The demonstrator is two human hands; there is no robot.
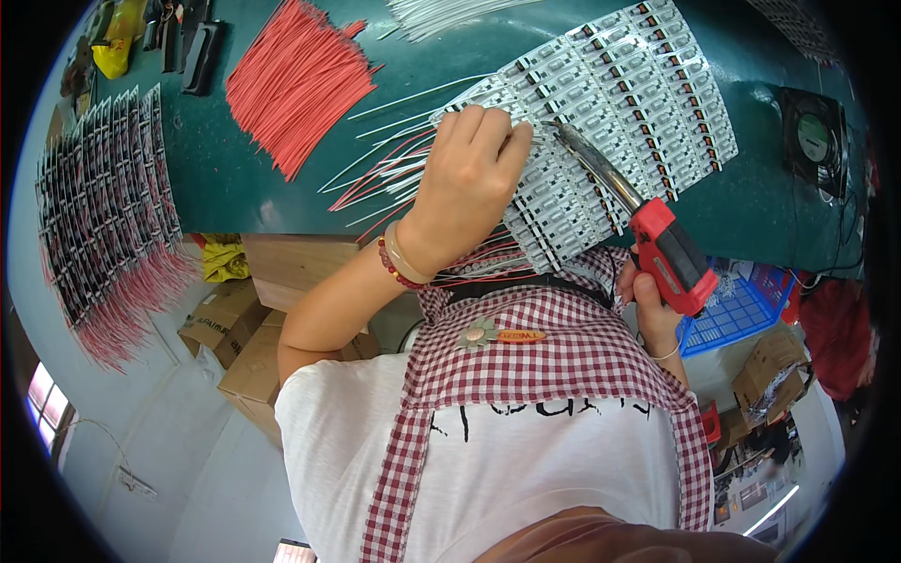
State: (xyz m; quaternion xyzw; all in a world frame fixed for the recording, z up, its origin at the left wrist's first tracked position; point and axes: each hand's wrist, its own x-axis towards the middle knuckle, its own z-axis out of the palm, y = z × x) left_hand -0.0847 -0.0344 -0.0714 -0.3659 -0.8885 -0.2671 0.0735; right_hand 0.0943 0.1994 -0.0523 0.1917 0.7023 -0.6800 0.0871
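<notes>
My left hand (469, 178), with bracelets at the wrist, is closed at the left edge of a sheet of small grey-white circuit boards (648, 103). Its fingertips are hidden, so what they pinch cannot be made out. Loose white and red wires (385, 178) stick out leftward around and below this hand. In my right hand (648, 305) is a red and black soldering iron (671, 249). Its metal barrel slants up and left over the sheet, and its tip comes close to my left fingers. Whether the tip touches a board cannot be seen.
A large pile of red wires (300, 89) lies on the green table (202, 155), with white wires (450, 11) farther back. Wired boards (113, 216) hang over the left edge. A black fan (815, 141) stands right; a blue basket (737, 310) and cardboard boxes (253, 366) sit lower.
</notes>
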